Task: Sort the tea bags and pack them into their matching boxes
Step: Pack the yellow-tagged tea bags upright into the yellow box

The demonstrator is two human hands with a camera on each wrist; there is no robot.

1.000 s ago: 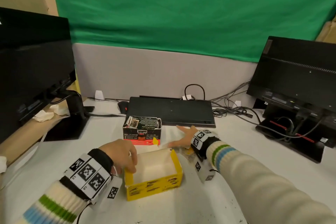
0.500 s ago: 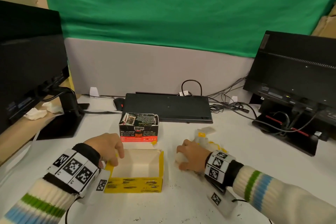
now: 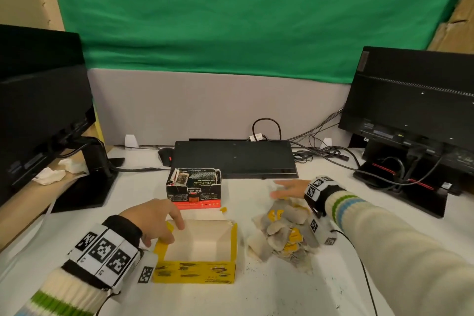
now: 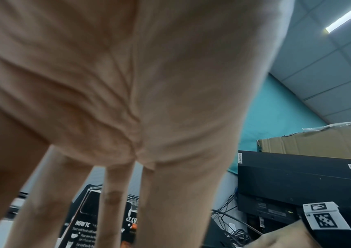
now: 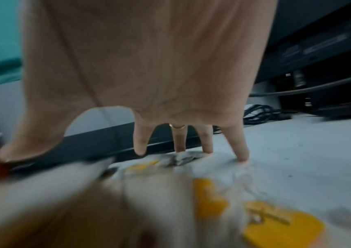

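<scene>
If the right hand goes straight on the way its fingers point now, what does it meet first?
Probably the near edge of the keyboard: in the wrist view the right hand has its fingertips on the tea bags, and only bare table lies between. Depth is unclear.

Cardboard yellow box [image 3: 195, 269], papery tea bags [image 3: 280, 234]; matt table [image 3: 282, 296]

Head camera looks down; wrist cameras skim fingers [image 4: 111, 193].
</scene>
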